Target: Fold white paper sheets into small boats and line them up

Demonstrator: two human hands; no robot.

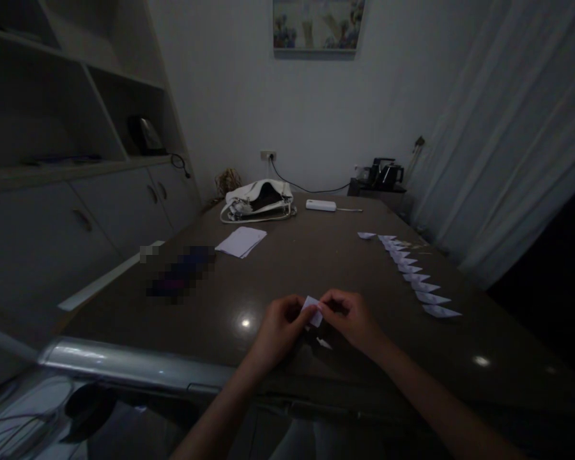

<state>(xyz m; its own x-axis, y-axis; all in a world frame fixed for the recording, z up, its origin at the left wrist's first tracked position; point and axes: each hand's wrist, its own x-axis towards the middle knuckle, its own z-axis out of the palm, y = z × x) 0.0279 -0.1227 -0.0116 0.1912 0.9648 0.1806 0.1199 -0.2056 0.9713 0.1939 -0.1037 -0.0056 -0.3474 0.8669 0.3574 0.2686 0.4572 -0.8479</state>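
Observation:
Between both hands, just above the near part of the brown table (287, 268), is a small folded piece of white paper (312, 309). My left hand (283, 319) pinches its left side, thumb on top. From the right, my right hand (352, 314) grips the paper's other edge between thumb and fingers. A small white paper scrap (324, 344) lies on the table below the hands. Off to the right stands a row of folded paper boats (409, 269), with one more paper boat (365, 236) at its far left end.
A stack of white paper sheets (242, 242) lies left of centre, beside a blurred dark item (182, 271). Farther back are a white handbag (259, 199) and a white power bank (321, 205) with a short cable. Cabinets (119, 211) line the left; a curtain (512, 128) hangs right.

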